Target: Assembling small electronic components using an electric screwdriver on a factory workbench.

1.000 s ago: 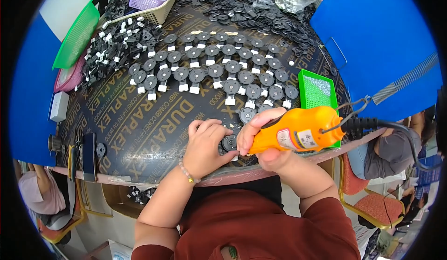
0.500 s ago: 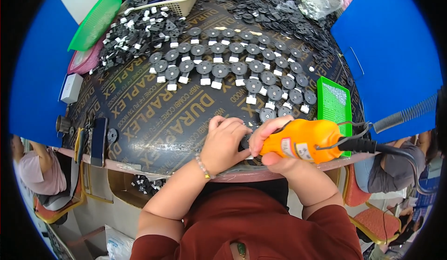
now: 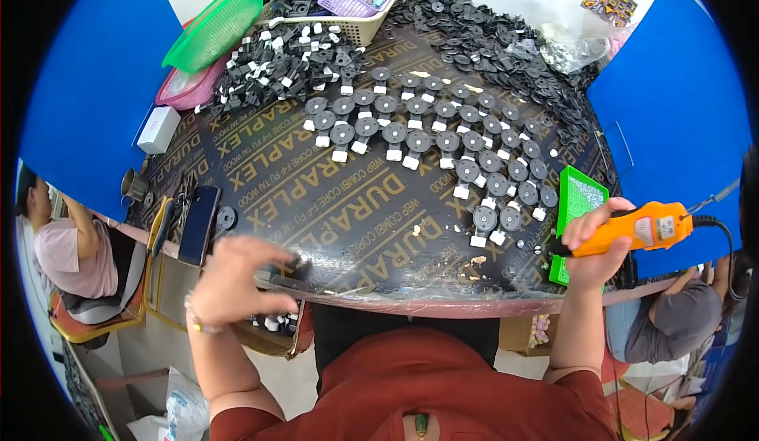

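Note:
My right hand grips an orange electric screwdriver, its dark tip pointing left over a green tray of small silvery pieces. My left hand, smeared by motion, is at the table's front edge on the left. Its thumb and fingers are spread, and a blurred dark spot shows by the fingertips; I cannot make out what it is. Between the hands and farther back, several black disc parts with white ends lie in curved rows.
Heaps of black-and-white parts and black discs fill the back. At left are a phone, a white box, a metal cup and a green basket. Below the edge sits a cardboard box. People sit at both sides.
My hands have parted: the left went left from the dark part at the front edge, and the right carried the screwdriver right to the green tray. The view has shifted.

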The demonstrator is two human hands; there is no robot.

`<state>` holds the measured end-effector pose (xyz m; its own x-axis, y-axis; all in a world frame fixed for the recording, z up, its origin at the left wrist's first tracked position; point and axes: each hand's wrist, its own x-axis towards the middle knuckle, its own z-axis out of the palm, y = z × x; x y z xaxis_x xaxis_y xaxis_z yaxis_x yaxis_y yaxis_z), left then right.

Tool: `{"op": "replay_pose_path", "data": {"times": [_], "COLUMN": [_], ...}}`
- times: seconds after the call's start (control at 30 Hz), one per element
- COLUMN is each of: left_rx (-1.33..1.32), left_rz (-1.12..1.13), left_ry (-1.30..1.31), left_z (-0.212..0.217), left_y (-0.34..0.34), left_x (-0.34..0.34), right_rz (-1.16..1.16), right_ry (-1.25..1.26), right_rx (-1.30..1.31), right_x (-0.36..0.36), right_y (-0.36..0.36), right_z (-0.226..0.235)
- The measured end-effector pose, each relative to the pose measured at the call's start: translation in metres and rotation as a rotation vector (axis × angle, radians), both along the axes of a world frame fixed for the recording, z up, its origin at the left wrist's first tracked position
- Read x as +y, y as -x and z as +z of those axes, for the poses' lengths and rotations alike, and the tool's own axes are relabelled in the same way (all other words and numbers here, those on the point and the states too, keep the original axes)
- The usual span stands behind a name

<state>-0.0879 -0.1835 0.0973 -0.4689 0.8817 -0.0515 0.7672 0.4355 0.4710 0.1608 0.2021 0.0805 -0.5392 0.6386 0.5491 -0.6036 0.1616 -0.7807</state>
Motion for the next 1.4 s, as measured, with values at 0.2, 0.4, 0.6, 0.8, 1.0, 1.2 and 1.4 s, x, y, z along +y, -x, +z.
{"op": "replay_pose_path", "data": {"times": [0.2, 0.4, 0.6, 0.8, 1.0, 1.2, 1.4], "left_rx": [0.494, 0.519, 0.163, 0.128, 0.113, 0.042, -0.07], "left_rz": [0.094, -0.05, -0.101, -0.168, -0.295, -0.261, -0.229], "left_ry": [-0.306, -0.266, -0.17, -0.242, -0.299, -0.304, -0.315], "left_z": [-0.038, -0.074, -0.061, -0.022, -0.04, -0.062, -0.064], "left_y": [0.065, 0.116, 0.107, 0.005, -0.064, -0.072, -0.066], "left_x": [0.086, 0.159, 0.142, 0.145, 0.203, 0.21, 0.206], "right_rz": [-0.013, -0.01, -0.154, -0.413, -0.496, -0.534, -0.503], "right_ry": [0.017, -0.046, -0.078, -0.153, -0.109, -0.122, -0.086], "right_rx": [0.045, 0.013, 0.04, -0.072, -0.226, -0.267, -0.234], "right_x": [-0.002, -0.017, 0.027, 0.11, 0.144, 0.146, 0.147], "right_y": [0.016, 0.02, -0.02, -0.032, -0.017, -0.023, -0.024], "right_z": [-0.009, -0.007, -0.001, -0.006, -0.022, -0.038, -0.04]}}
